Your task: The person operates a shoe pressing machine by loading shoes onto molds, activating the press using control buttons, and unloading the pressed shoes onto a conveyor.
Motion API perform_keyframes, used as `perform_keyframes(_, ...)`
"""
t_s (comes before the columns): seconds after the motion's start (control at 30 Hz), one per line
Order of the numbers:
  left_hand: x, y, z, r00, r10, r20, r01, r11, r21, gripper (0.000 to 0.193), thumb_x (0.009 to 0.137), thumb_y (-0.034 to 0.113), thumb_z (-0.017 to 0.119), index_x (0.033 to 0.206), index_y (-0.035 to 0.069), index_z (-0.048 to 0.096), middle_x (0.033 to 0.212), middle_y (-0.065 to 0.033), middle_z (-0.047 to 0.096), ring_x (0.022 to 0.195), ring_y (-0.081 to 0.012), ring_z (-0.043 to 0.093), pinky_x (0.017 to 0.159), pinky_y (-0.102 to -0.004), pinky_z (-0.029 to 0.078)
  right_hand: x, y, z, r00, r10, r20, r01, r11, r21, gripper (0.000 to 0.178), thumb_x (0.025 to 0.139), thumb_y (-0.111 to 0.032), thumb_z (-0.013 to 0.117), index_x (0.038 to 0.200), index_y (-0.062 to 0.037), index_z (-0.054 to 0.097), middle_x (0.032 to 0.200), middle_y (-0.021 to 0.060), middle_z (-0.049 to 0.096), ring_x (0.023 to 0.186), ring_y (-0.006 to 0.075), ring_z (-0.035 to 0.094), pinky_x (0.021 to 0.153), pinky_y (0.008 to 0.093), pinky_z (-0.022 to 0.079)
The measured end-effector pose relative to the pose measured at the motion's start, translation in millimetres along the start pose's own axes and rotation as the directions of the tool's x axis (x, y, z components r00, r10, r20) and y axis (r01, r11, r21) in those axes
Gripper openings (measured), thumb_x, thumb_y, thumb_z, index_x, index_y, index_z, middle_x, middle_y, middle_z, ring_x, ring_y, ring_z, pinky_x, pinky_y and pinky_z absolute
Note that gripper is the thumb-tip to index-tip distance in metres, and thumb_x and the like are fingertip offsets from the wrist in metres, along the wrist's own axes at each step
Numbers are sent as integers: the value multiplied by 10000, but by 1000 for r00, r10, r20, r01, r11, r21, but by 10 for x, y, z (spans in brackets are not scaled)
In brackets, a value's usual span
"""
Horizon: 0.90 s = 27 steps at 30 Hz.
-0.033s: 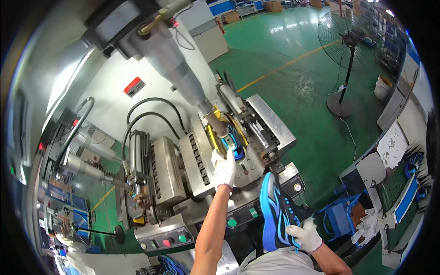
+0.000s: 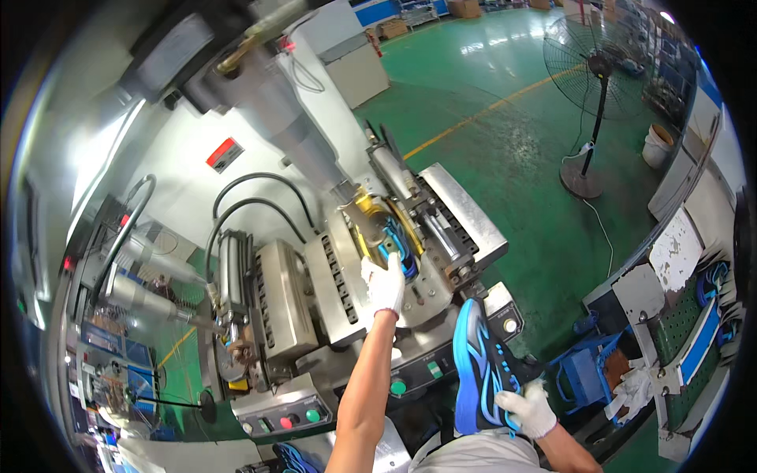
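Observation:
My left hand point(image 2: 384, 287), in a white glove, reaches into the metal pressing machine point(image 2: 334, 292). Its thumb and fingers are apart, with the thumb at the near end of a blue and black shoe point(image 2: 400, 251) that sits between yellow-edged pads; some fingertips are hidden. Just above that shoe, the grey press ram point(image 2: 363, 219) slants down. In my gloved right hand point(image 2: 528, 410) is a second sneaker point(image 2: 479, 370), black with a blue sole and light-blue stripes. I grip it by its lower end near my lap, toe pointing up and sole turned left.
Green and red buttons line the control panel point(image 2: 292, 419). Another blue shoe point(image 2: 293, 457) lies at the lower edge. On the right are a blue stool-like frame point(image 2: 585, 370), a rack with shoes point(image 2: 698, 331) and a standing fan point(image 2: 585, 169) with its cable along the floor.
The sneaker in my right hand has shifted slightly right and down in the picture. The press has shifted a little left in view. Both hands stay in nearly the same pose.

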State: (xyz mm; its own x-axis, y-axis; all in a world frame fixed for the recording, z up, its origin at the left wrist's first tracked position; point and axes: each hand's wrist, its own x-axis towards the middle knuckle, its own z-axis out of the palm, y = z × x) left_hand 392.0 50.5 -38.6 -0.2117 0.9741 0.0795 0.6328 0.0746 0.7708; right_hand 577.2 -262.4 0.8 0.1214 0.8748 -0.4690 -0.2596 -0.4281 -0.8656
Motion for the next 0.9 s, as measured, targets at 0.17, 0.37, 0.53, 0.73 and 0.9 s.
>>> perform_keyframes(0.17, 746, -429, 501, 998, -48, 46, 37, 978, 207, 914, 940, 369, 582, 1535, -164, 139, 1519, -369, 358, 1392, -454, 424, 1150, -465, 359, -303, 258, -90, 974, -155, -163, 160, 987, 22, 698, 768, -147, 759, 1398, -11, 491, 1064, 56, 660, 782, 113, 576, 668, 278, 486)
perform_keyframes(0.37, 952, -591, -275, 978, -196, 72, 205, 968, -147, 407, 886, 264, 710, 1161, -19, 609, 1076, -203, 705, 951, -294, 703, 806, -434, 565, -180, 214, -139, 887, -461, -7, 406, 788, -463, 591, 824, -183, 786, 1323, 41, 562, 1236, 178, 609, 1104, 310, 596, 990, 434, 464)
perform_keyframes(0.53, 49, -429, -714, 964, -146, 223, 251, 779, -575, 386, 973, 319, 662, 1225, 28, 639, 1034, -75, 652, 885, -159, 606, 741, -343, 534, 191, 97, -126, 831, -554, -44, 460, 730, -505, 336, 815, -83, 763, 1148, -62, 725, 1185, 225, 661, 1025, 366, 652, 924, 448, 510)
perform_keyframes(0.73, -1950, -802, -1967, 969, -162, 186, 227, 879, -419, 536, 956, 94, 596, 1455, -25, 441, 1270, -121, 588, 1156, -194, 539, 1018, -327, 434, 1910, -1060, 816, 940, -263, 216, 318, 905, -283, 478, 847, -268, 785, 1208, -3, 619, 1024, 145, 696, 846, 200, 647, 749, 374, 531)
perform_keyframes(0.9, -3867, -1729, -2220, 951, -308, -8, 308, 951, -20, 603, 923, 319, 714, 1402, -2, 536, 1227, -200, 676, 1103, -314, 655, 988, -410, 508, 3744, -1161, 1403, 875, -424, 236, 344, 200, -918, 387, 769, -288, 658, 1043, -28, 740, 1112, 243, 719, 1075, 381, 697, 905, 440, 553)
